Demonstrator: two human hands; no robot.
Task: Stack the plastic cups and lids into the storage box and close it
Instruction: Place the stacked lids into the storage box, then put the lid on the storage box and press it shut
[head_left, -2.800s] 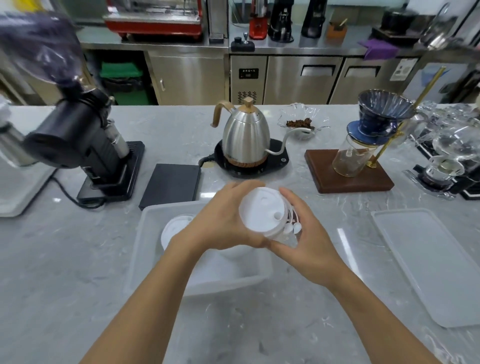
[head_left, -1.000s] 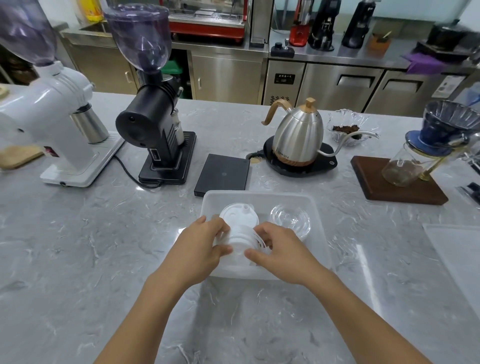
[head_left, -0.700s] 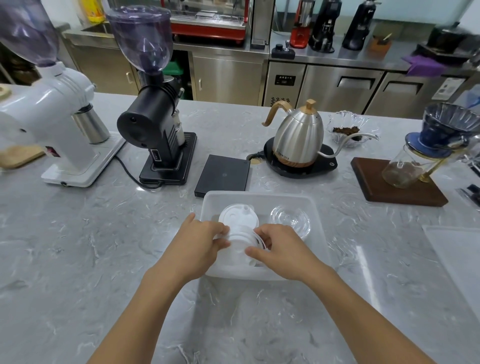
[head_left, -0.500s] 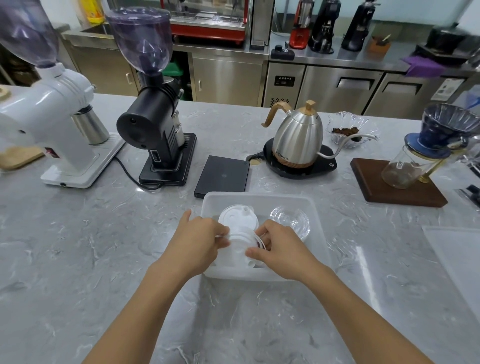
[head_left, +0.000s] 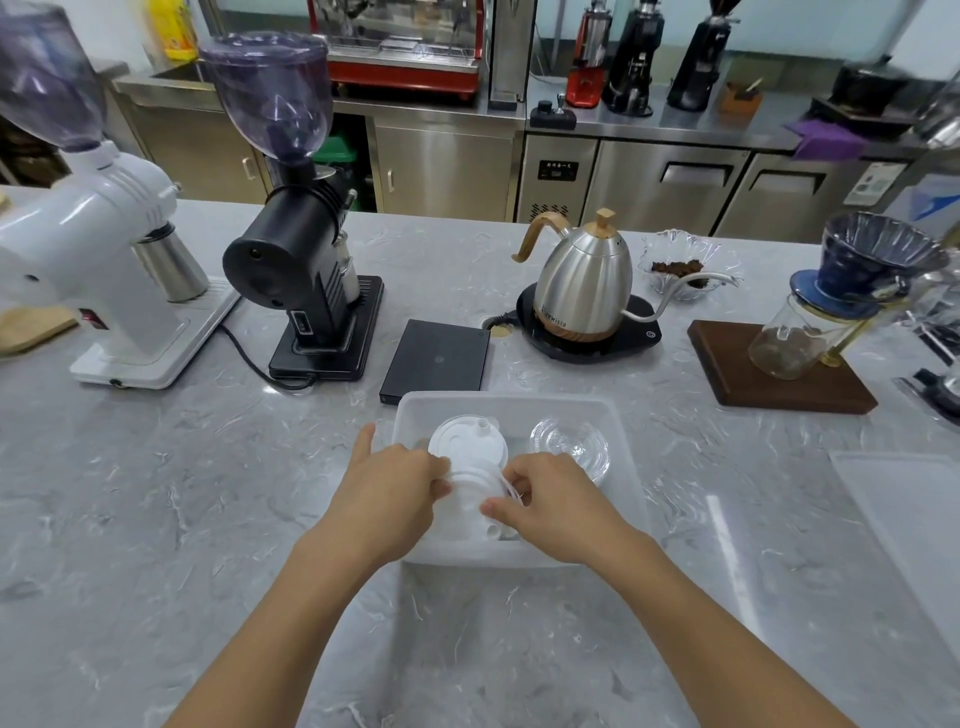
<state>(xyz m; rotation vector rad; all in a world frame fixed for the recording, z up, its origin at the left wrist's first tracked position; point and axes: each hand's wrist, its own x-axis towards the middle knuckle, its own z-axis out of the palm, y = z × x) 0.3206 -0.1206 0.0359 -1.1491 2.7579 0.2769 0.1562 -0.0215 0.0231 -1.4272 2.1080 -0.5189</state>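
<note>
Head view of a grey marble counter (head_left: 156, 519). At centre we see the translucent storage box (head_left: 621, 431), open, with our two hands reaching into its near left part. The left hand (head_left: 387, 499) and the right hand (head_left: 556, 506) both close their fingers on a stack of white lids (head_left: 475, 488), one hand pinching each side; the hands hide most of the stack and the near wall of the box. Just beyond the stack, inside the box, lies a second white lid pile (head_left: 467, 441), and to its right a nest of clear plastic cups (head_left: 569, 447), seen from above. The flat box lid (head_left: 914, 530) rests on the counter at the right edge, well apart from the box.

Behind the box, touching nothing, lies a black scale (head_left: 436, 358). Farther back stand a black grinder (head_left: 301, 260) and, to its left, a white grinder (head_left: 93, 270). To the right of the scale we note a steel gooseneck kettle (head_left: 584, 283) on its black base, a glass dish (head_left: 680, 265) of dark grounds behind its spout, and a blue dripper (head_left: 872, 265) over a glass server on a wooden stand (head_left: 779, 374). Nothing on the counter lies between the box and its lid.
</note>
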